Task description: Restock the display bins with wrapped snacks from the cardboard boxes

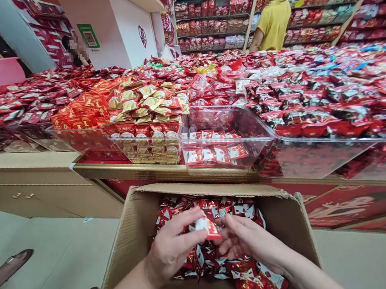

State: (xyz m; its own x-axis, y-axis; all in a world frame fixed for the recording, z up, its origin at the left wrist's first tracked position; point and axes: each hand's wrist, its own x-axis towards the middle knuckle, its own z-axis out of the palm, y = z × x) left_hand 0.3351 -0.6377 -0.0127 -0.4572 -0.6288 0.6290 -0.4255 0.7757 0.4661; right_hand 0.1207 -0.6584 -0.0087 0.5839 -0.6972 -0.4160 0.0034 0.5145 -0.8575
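My left hand [176, 245] pinches a small red and white candy packet [207, 227] between thumb and fingers, above an open cardboard box [120, 244]. Just to its right, my right hand [246, 237] has its fingers loosely curled and apart, close to the packet's edge, and no packet shows in it. Beneath both hands lie many similar red and white packets [244, 272] inside the box. Beyond the box, a clear plastic bin [260, 130] on the counter holds neat rows of red and white packets [214, 153].
Heaped bins of durian-labelled packets [151, 139] and red and black packets [307, 114] flank the clear bin. A person in a yellow top [273, 23] stands behind the display. Another person [78, 51] is partly visible at left. Low drawers [35, 188] stand at left.
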